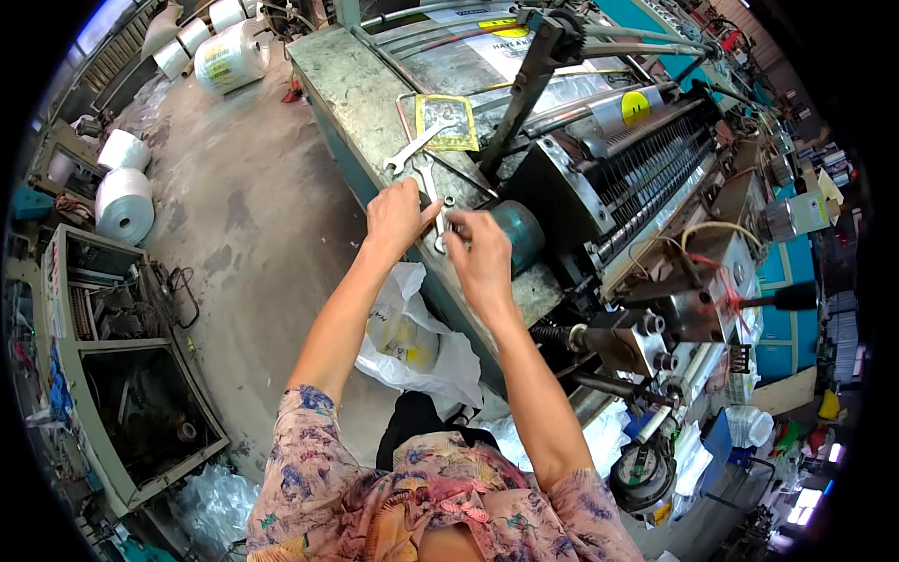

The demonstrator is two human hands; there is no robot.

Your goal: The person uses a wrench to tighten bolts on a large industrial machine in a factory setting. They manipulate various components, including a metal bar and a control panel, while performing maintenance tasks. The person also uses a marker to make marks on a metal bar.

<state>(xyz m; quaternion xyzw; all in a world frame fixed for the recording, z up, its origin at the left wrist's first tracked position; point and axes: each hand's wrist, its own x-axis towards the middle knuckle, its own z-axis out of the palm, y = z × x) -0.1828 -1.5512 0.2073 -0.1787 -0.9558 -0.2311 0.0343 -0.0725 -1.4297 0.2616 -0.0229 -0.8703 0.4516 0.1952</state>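
My left hand (397,214) is at the edge of a grey metal machine table (328,70), its fingers curled over something I cannot make out. Just to the right, my right hand (480,255) is bent at the fingers, its fingertips smeared by motion. Between the two hands lies a silver open-ended wrench (427,178), its lower end close to my right thumb. A second open-ended wrench (417,146) rests slantwise beyond my left hand, partly over a yellow-edged flat packet (448,110). Beside them lies a thin dark rod (464,175).
A machine with a slatted roller section (651,173) stands close on the right, with a dark upright bar (524,94) in front. A teal cylinder (518,236) sits beside my right hand. Below the table edge hangs a white plastic bag (412,337). Film rolls (125,204) stand at left.
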